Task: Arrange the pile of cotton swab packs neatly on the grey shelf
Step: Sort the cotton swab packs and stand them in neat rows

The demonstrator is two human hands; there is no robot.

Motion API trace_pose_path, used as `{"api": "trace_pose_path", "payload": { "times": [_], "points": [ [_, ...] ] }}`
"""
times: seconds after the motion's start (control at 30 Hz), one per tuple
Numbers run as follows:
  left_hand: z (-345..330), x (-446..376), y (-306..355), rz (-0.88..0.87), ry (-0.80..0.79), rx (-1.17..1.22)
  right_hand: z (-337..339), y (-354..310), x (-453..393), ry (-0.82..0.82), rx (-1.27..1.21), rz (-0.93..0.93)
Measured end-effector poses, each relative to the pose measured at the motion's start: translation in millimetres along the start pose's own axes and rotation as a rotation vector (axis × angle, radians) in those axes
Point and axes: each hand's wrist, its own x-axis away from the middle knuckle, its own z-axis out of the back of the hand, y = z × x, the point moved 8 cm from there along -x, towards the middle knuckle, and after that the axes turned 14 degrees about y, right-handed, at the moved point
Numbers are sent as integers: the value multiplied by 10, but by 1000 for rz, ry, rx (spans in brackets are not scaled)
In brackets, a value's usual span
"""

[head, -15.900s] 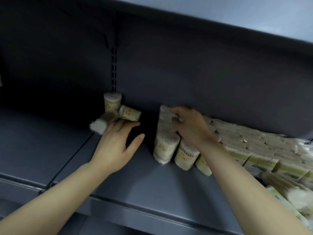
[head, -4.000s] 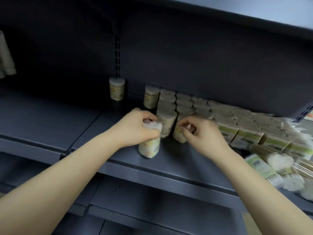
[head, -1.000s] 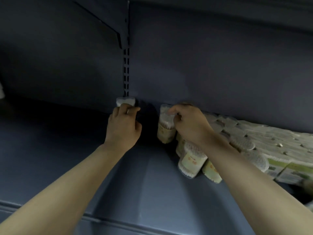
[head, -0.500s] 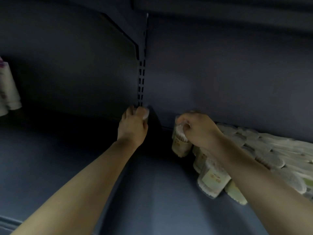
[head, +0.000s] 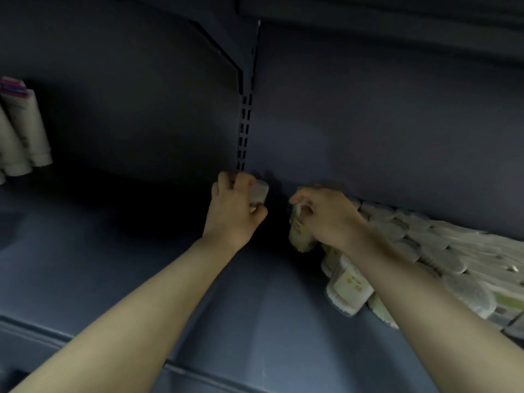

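Grey shelf (head: 170,279), left hand (head: 235,211) now gripping pack (head: 258,192)

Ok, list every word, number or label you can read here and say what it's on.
None can be read.
Pack under the right hand, the held cotton swab pack: label with orange marks, too blurred.
Front cotton swab pack: same label, blurred.
Green-labelled packs: print unreadable.
Packs at far left: no legible text.
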Motion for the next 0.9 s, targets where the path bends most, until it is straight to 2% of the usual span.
{"api": "trace_pose_path", "payload": {
  "times": [0.17,0.43,0.73,0.9],
  "points": [
    [180,219,117,-11,44,74,132,28,146,42,-46,-18],
    [311,403,195,165,11,192,454,152,516,54,-106,-91],
    [241,708,420,216,-124,346,658,230,1060,6,-93,-41],
    [194,944,496,310,-226,414,742,214,1242,77,-65,10]
  ]
}}
